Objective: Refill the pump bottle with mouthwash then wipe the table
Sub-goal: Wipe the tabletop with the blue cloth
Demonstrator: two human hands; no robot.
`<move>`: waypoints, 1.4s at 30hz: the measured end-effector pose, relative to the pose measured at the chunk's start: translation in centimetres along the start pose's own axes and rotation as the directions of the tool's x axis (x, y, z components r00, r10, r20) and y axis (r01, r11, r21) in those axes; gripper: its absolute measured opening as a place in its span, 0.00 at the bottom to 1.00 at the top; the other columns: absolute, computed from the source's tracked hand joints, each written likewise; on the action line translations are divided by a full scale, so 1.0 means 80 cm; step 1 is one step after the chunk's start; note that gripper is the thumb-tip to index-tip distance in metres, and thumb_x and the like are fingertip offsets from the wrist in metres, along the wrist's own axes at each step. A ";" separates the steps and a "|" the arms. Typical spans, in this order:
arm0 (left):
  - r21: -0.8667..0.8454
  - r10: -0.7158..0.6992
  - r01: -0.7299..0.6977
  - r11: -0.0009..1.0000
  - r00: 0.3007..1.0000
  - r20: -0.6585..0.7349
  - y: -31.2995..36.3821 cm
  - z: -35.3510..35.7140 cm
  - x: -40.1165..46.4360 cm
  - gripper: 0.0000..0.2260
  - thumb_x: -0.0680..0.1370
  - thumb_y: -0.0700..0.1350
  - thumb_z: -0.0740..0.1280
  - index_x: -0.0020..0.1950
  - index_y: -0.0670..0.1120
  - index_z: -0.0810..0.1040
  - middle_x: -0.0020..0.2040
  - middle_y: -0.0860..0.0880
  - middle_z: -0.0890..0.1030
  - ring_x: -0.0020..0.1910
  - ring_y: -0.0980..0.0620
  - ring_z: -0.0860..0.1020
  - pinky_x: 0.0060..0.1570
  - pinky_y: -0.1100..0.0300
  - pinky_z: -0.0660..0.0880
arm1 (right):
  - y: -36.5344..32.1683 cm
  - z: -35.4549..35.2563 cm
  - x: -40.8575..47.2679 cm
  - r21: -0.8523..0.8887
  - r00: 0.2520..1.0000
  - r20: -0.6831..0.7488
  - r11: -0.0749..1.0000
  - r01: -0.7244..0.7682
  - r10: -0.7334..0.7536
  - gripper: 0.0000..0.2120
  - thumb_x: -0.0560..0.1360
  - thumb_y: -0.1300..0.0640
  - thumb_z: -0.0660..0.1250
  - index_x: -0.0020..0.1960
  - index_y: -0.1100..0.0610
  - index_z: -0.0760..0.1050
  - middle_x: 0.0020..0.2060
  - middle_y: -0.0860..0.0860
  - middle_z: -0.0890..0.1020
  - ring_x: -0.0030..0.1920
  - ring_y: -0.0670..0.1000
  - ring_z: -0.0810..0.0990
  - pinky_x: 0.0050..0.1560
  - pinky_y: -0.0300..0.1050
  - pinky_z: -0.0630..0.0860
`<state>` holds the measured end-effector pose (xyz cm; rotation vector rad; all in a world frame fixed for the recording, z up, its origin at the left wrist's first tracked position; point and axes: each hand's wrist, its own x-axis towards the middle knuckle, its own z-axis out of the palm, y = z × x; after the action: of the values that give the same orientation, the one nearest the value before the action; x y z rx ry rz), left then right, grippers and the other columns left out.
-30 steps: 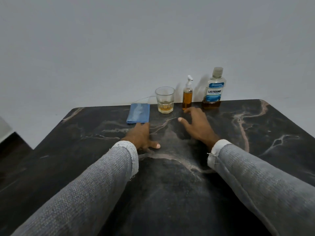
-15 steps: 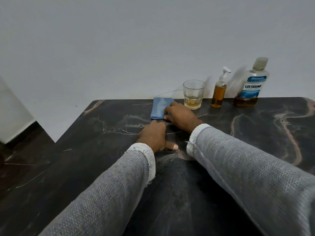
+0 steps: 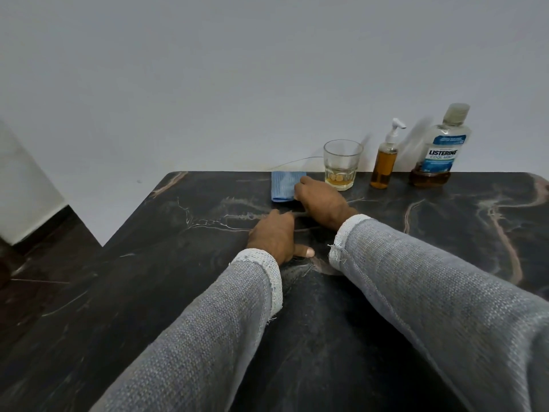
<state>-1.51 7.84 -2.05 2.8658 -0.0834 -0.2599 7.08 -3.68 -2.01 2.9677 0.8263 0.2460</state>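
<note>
Right hand point(image 3: 322, 203) covers blue cloth point(image 3: 284, 185) edge, grip unclear; left hand point(image 3: 274, 237) flat, empty.

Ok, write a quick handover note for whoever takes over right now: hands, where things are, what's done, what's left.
Left hand: flat on the table, empty.
Right hand: on the folded blue cloth; grip not visible.
Along the back edge: glass with a little amber liquid, pump bottle mostly full and capped, mouthwash bottle nearly empty and capped.
Done: the refill, it seems.
Left: wipe the table.

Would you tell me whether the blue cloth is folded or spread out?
Folded: the blue cloth lies as a narrow, thick rectangle on the table.
</note>
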 end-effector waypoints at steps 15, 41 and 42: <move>-0.102 0.039 -0.042 0.994 0.999 -0.029 0.021 0.001 -0.122 0.16 0.78 0.48 0.69 0.65 0.48 0.77 0.64 0.45 0.78 0.64 0.44 0.76 0.64 0.54 0.71 | 0.031 -0.069 -0.226 0.260 0.993 -0.009 0.959 -0.113 0.119 0.08 0.80 0.55 0.61 0.55 0.57 0.76 0.53 0.56 0.77 0.50 0.54 0.76 0.48 0.45 0.68; -0.228 0.136 -0.152 0.962 0.987 -0.086 -0.011 0.028 -0.163 0.22 0.77 0.31 0.61 0.70 0.45 0.71 0.67 0.45 0.76 0.67 0.47 0.74 0.69 0.54 0.68 | -0.064 0.008 -0.255 0.234 0.925 0.173 0.898 -0.373 0.339 0.29 0.80 0.37 0.45 0.78 0.47 0.52 0.78 0.56 0.52 0.77 0.61 0.49 0.75 0.58 0.46; -0.260 0.117 -0.146 0.955 0.986 -0.121 -0.012 0.028 -0.163 0.21 0.77 0.31 0.60 0.69 0.45 0.72 0.65 0.44 0.77 0.65 0.46 0.75 0.69 0.53 0.69 | -0.070 0.008 -0.250 0.213 0.931 0.186 0.913 -0.349 0.313 0.29 0.80 0.37 0.45 0.78 0.47 0.51 0.78 0.56 0.51 0.77 0.61 0.49 0.75 0.59 0.46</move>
<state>-14.68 9.22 -2.25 2.5854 -0.2026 -0.0859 -12.52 -9.24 -5.96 3.2940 0.3509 -0.0719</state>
